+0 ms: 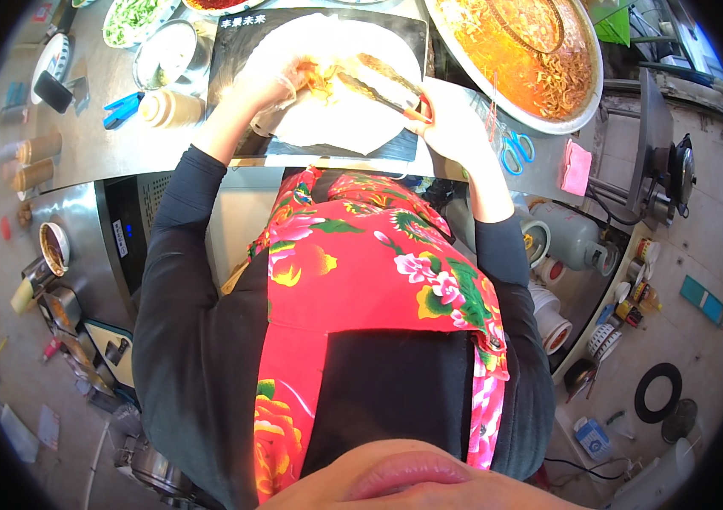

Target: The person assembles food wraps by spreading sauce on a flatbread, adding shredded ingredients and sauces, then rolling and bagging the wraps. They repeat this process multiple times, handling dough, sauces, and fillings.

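tongs (378, 81) are clamped in the right hand (455, 119) over a white flatbread (336, 119). filling is pinched by the gloved left hand (281, 81). a large pan (587, 93) is filled with orange-red noodles.

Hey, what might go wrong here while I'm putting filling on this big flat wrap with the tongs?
The thin round white wrap overhangs the black board's near edge, so it might tear or slide under the metal tongs with orange tips in your right hand. Your gloved left hand rests beside the orange filling, so the tongs may nip it. The blue-handled scissors lie near your right wrist and might get knocked.
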Demonstrator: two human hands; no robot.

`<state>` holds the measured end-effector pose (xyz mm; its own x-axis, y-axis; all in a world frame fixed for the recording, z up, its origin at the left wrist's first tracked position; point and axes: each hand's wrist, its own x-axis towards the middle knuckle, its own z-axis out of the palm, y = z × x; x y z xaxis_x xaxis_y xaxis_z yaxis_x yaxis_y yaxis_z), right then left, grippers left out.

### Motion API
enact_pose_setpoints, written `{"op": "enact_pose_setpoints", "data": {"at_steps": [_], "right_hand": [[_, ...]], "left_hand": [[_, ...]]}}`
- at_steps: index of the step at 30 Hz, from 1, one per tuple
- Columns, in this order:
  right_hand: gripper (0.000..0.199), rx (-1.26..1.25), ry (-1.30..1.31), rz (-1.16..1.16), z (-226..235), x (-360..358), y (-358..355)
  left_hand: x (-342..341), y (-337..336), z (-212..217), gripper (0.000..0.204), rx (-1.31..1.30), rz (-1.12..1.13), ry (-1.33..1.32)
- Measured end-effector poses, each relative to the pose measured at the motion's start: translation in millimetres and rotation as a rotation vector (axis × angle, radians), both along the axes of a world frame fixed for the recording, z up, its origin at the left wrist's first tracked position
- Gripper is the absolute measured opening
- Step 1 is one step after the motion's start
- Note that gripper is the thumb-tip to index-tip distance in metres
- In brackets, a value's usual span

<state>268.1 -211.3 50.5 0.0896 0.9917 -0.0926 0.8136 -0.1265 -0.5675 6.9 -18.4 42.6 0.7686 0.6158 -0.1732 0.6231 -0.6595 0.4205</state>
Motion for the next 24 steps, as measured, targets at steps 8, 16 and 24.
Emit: {"op": "enact_pose_setpoints", "data": {"at_steps": [8,16,24], "right_hand": [[0.044,-0.048,0.063,-0.043,6,-13,-11],[0.038,-0.061,0.056,-0.068,15,-6,-11],[0.032,0.147,0.082,-0.029,-4,4,-11]], "left_hand": [[-4,-8,-26,0.036,-0.163,0.084,-0.078],[-4,8,-29,0.038,-0.744,0.278,-0.351],[6,4,-10,0.038,-0.649,0.183,-0.354]]}}
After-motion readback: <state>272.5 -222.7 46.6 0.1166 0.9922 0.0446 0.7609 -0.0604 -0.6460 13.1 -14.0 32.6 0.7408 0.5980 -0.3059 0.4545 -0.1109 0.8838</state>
